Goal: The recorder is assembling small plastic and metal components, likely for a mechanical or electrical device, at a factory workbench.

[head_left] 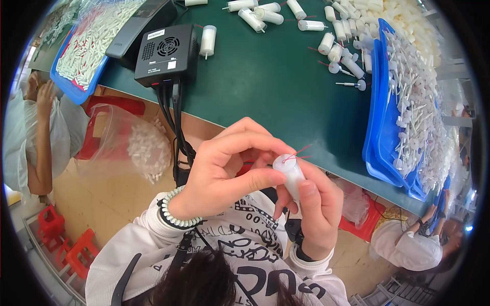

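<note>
Over the table's near edge, I hold a small white plastic cylinder [294,181] in both hands. A thin red thread [301,151] sticks out from the round cap at its upper end. My left hand [222,166] closes on the capped end, with the thumb at the cap's side and the index finger reaching over behind it. My right hand [322,211] grips the body lower down between thumb and fingers. The underside of the cylinder is partly hidden by the right fingers.
Several similar cylinders [268,16] lie on the green table [255,76]. Stacked blue trays [375,112] of white stemmed parts stand right. A black box [166,53] with cables [176,122] and a tray of small sticks [94,43] are left. Co-workers sit at both sides.
</note>
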Demonstrator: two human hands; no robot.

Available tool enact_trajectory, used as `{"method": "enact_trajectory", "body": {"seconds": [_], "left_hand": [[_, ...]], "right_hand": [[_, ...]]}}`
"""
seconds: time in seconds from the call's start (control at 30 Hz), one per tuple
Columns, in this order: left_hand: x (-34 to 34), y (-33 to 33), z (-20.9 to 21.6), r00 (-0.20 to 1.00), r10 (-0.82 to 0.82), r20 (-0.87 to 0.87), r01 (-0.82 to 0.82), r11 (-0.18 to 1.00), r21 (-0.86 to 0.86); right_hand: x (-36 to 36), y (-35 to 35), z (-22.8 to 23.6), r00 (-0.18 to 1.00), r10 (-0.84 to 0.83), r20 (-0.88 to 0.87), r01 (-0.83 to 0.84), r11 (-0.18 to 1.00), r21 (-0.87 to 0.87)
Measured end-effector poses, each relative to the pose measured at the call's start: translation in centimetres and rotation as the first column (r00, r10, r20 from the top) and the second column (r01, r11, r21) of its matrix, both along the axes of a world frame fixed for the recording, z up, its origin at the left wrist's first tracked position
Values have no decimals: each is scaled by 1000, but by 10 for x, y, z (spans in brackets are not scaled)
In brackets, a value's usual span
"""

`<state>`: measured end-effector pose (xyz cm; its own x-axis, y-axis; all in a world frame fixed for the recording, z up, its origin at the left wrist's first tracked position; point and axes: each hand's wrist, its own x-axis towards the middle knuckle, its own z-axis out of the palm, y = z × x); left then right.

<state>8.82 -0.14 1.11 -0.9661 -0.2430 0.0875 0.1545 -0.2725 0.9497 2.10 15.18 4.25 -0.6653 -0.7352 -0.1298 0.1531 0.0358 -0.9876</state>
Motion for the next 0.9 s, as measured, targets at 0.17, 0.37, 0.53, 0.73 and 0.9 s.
{"method": "enact_trajectory", "body": {"seconds": [0.17, 0.37, 0.53, 0.73, 0.9], "left_hand": [[-3, 9, 0, 997, -11, -75, 22, 990, 140], [-2, 11, 3, 998, -43, -43, 49, 984, 169], [-6, 11, 2, 998, -52, -37, 53, 998, 30], [-9, 21, -3, 1000, -16, 23, 12, 988, 155], [-10, 28, -6, 999, -14, 40, 7, 983, 183]], "right_hand": [[-4, 9, -7, 984, -25, -175, 27, 1000, 8], [-7, 14, -12, 940, -11, -341, 12, 1000, 2], [-5, 18, -29, 954, 131, 269, -42, 948, -315], [5, 18, -29, 827, 211, 521, 15, 918, -396], [9, 22, -29, 822, 153, 548, 66, 931, -359]]}}
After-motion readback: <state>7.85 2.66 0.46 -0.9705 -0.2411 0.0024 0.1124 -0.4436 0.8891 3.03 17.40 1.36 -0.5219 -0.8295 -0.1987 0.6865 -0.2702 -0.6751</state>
